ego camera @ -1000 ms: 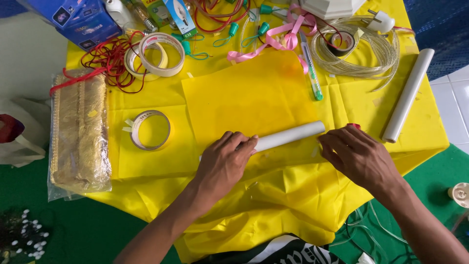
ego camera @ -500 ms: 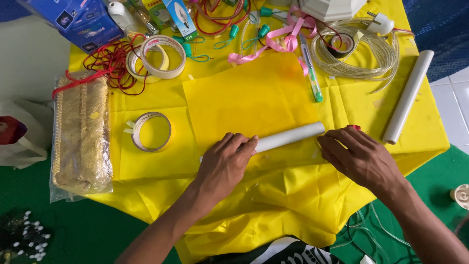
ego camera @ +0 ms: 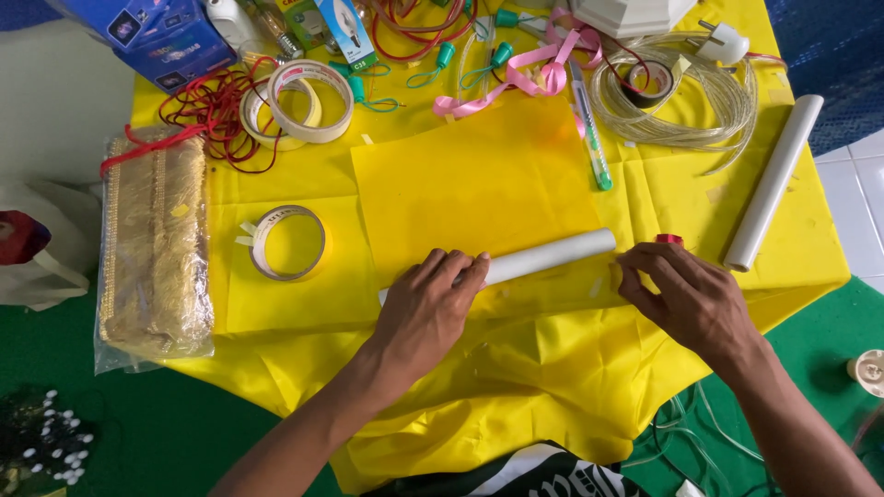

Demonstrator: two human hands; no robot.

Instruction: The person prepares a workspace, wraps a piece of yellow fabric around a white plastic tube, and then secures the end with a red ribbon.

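Head camera shows the left hand (ego camera: pixel 425 313) pressing flat on a white paper tube (ego camera: pixel 551 257) at the yellow sheet's (ego camera: pixel 474 184) near edge; right hand's (ego camera: pixel 692 299) fingers (ego camera: pixel 645 262) pinch the sheet beside it. Rolling seems underway; both hands should push evenly.

Home craft corner, floor-level setup: yellow cloth (ego camera: pixel 700 198) spread over green carpet (ego camera: pixel 110 433), white floor tiles (ego camera: pixel 861 198) at the right edge (domestic flooring, not a shop bench). Clutter fits hobby work: tape rolls (ego camera: pixel 296 103), pink ribbon (ego camera: pixel 516 78), coiled clear cable (ego camera: pixel 677 101) with plug, red wire (ego camera: pixel 207 115), gold trim in a bag (ego camera: pixel 152 248).
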